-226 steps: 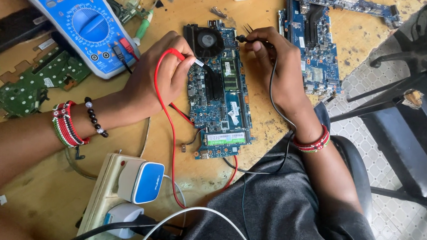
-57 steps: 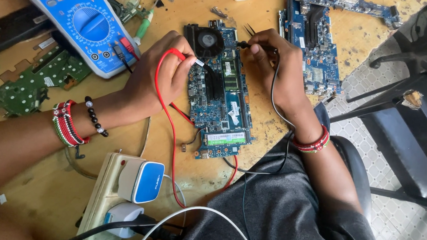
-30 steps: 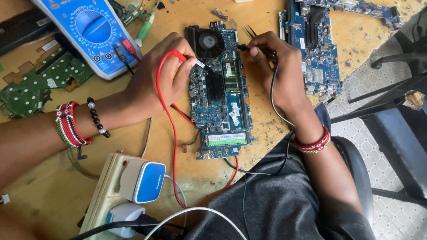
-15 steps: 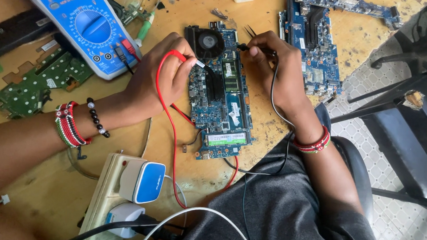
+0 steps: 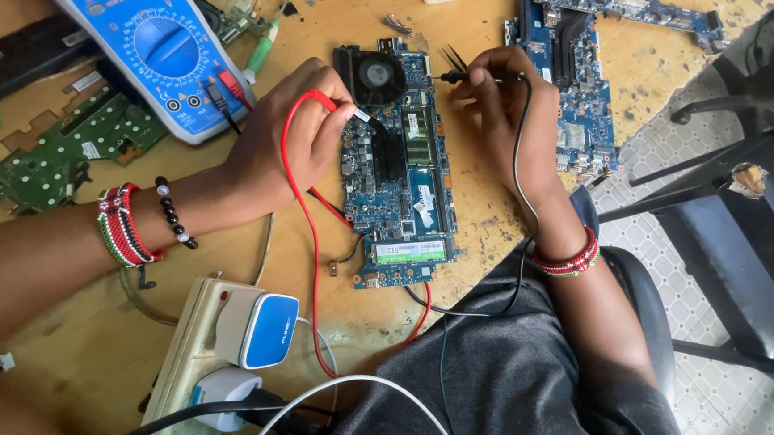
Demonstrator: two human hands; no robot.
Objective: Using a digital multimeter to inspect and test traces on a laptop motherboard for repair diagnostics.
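A blue laptop circuit board with a black fan lies on the wooden table in front of me. My left hand grips the red meter probe, its tip on the board's left side below the fan. My right hand grips the black meter probe, its tip at the board's upper right edge. The red lead and the black lead trail down toward my lap. A blue multimeter lies at the upper left with both leads plugged in.
A second blue circuit board lies to the right, a green one to the left. A white power strip with blue and white plugs sits near the front edge. Tweezers rest by the fan. A black chair stands at the right.
Both hands stay on the probes at nearly the same spots on the board. Only slight shifts of the hands and camera show.
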